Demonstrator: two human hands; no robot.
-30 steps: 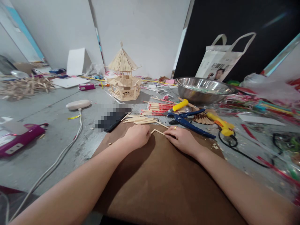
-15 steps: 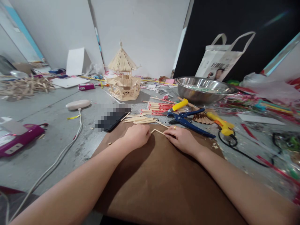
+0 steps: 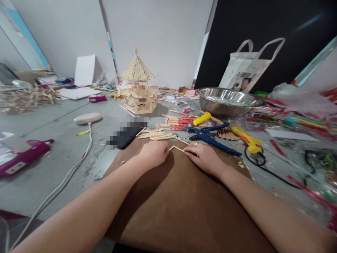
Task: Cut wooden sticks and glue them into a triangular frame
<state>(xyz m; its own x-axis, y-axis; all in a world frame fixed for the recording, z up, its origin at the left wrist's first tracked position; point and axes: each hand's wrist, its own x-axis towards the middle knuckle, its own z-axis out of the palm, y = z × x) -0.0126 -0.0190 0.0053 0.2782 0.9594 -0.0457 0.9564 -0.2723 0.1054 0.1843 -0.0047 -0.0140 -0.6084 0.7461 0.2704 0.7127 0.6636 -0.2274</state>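
Over the far part of a brown sheet (image 3: 184,211), my left hand (image 3: 155,153) is closed on the end of a short wooden stick (image 3: 171,148). My right hand (image 3: 201,156), with a ring on one finger, pinches a second wooden stick (image 3: 179,149). The two sticks meet at an angle between my hands; whether they are joined I cannot tell. Just beyond my hands lies a pile of loose wooden sticks (image 3: 155,134). Past my right hand rest blue-handled cutters (image 3: 207,136) and a yellow-handled tool (image 3: 202,118).
A pagoda model of sticks (image 3: 139,95) stands behind. Paper-wrapped chopsticks (image 3: 175,122), a black phone (image 3: 129,135) and a steel basin (image 3: 229,105) are nearby. A yellow glue gun (image 3: 249,140) with a black cord lies right; a white cable (image 3: 71,172) runs along the left.
My hands and the two sticks hold nearly the same place. Only a very slight shift of the whole view shows.
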